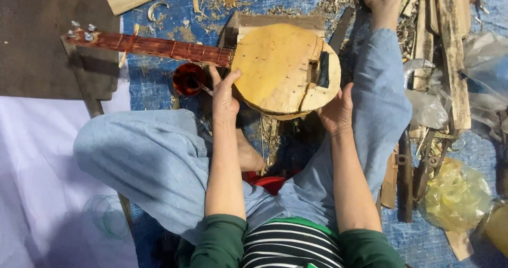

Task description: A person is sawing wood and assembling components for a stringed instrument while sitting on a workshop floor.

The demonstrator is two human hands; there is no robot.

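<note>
A small stringed instrument lies flat in front of me, with a round pale wooden body (280, 67) and a reddish-brown neck (153, 47) running left to metal tuning pegs (82, 31). My left hand (223, 93) grips the body's left edge by the neck joint, and a thin stick shows under its fingers. My right hand (336, 109) holds the lower right edge of the body, where the top looks cracked. A dark rectangular piece (323, 69) sits on the body's right side.
A small cup of dark red liquid (188, 79) stands just left of my left hand. Wood shavings and planks (450, 46) litter the blue tarp. Plastic bags (457, 194) and metal tools (405, 178) lie at the right. A dark board (47, 40) and white cloth (37, 157) lie left.
</note>
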